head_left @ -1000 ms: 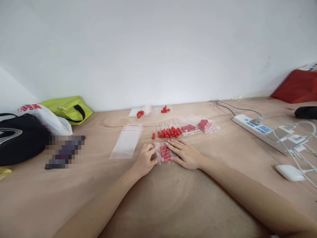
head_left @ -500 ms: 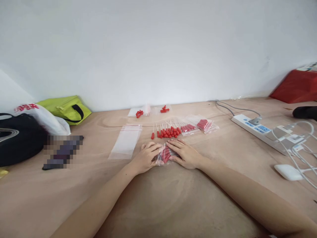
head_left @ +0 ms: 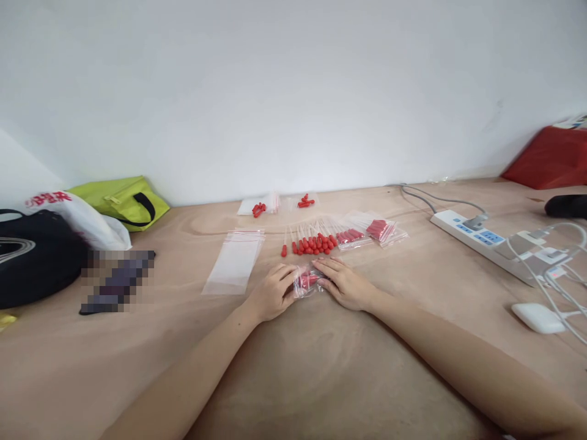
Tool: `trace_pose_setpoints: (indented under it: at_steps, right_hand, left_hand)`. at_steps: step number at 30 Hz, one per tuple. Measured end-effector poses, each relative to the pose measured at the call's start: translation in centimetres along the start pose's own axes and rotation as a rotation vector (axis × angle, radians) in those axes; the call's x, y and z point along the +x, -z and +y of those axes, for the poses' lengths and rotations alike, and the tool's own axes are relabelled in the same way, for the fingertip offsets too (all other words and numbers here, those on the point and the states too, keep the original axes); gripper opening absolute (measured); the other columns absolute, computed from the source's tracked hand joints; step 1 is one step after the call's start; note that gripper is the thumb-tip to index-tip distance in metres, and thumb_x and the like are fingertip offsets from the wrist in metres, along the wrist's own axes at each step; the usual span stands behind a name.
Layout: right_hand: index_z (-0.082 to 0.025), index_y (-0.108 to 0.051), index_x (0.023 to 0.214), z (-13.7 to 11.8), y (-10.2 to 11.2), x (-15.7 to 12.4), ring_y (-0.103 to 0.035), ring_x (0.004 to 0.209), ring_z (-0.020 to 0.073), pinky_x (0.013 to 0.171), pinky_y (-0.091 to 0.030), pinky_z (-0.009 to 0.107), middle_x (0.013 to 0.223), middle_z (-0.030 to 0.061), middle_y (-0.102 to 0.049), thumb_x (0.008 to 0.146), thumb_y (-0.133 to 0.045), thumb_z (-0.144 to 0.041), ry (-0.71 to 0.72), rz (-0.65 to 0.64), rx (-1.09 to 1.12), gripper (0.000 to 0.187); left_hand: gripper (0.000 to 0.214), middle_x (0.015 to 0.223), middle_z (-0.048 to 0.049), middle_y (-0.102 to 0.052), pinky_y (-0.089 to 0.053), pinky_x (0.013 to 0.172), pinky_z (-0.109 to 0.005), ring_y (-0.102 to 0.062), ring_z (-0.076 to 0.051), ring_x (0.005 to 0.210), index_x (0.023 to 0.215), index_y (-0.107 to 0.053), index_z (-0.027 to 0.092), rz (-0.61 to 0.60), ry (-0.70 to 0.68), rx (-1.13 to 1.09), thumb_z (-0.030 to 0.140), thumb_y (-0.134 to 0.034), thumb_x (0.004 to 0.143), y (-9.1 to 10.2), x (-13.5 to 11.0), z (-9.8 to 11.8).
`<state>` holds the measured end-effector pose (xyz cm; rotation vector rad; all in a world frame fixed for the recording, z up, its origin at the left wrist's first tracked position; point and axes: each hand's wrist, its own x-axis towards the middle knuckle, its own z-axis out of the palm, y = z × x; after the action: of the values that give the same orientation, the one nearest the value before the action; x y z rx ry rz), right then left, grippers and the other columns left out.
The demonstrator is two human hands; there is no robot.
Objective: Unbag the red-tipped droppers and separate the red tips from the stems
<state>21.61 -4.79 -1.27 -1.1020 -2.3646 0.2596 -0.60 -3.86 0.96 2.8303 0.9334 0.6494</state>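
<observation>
Head view: a pale wall [head_left: 293, 98] rises on the far side, before me the wood-grained counter [head_left: 298, 379]. Near the middle, the left hand [head_left: 273, 292] has its grip closed on the left end of a clear bag [head_left: 310, 285]; the right hand [head_left: 346, 284], half-curled, holds its right. Squeezing hard could split the film or crush the red heads [head_left: 304, 280].

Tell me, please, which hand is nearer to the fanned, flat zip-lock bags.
Left. The left hand is just to the right of the zip-lock bags; the right hand is farther right, beyond the clear bag with red contents.
</observation>
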Motion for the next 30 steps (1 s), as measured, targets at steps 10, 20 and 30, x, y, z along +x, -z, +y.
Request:
trace_pose_setpoints:
  at_steps: [10,20,30]
  right_hand:
    - [-0.013,-0.038,0.130,-0.2,0.2,0.1,-0.039,0.121,0.0216,0.103,-0.032,0.043,0.130,0.0110,-0.045,0.090,-0.033,-0.036,0.006,-0.039,-0.026,0.047]
    - [-0.010,-0.037,0.130,-0.2,0.5,0.0,-0.038,0.121,0.0223,0.103,-0.033,0.041,0.131,0.0119,-0.043,0.090,-0.031,-0.035,-0.009,-0.068,-0.020,0.048]
    - [-0.014,-0.040,0.129,-0.2,0.3,0.0,-0.041,0.120,0.0224,0.101,-0.035,0.043,0.128,0.0121,-0.046,0.089,-0.034,-0.034,-0.004,-0.009,0.007,0.045]
  left_hand:
    - [0.026,0.081,-0.0053,-0.064,-0.048,0.072,-0.031,-0.056,-0.017,0.079,0.107,-0.056,0.016,0.174,-0.074,0.122,0.023,-0.041,0.087,-0.3,0.6,0.7]
    - [0.029,0.092,-0.0047,-0.056,-0.047,0.073,-0.026,-0.055,-0.012,0.081,0.105,-0.056,0.020,0.124,0.145,-0.210,0.014,-0.034,0.087,1.7,-1.2,-1.0]
    - [0.024,0.087,-0.0041,-0.064,-0.048,0.073,-0.028,-0.059,-0.015,0.079,0.093,-0.063,0.020,0.051,0.376,-0.353,0.034,-0.048,0.081,3.1,-1.2,-1.5]
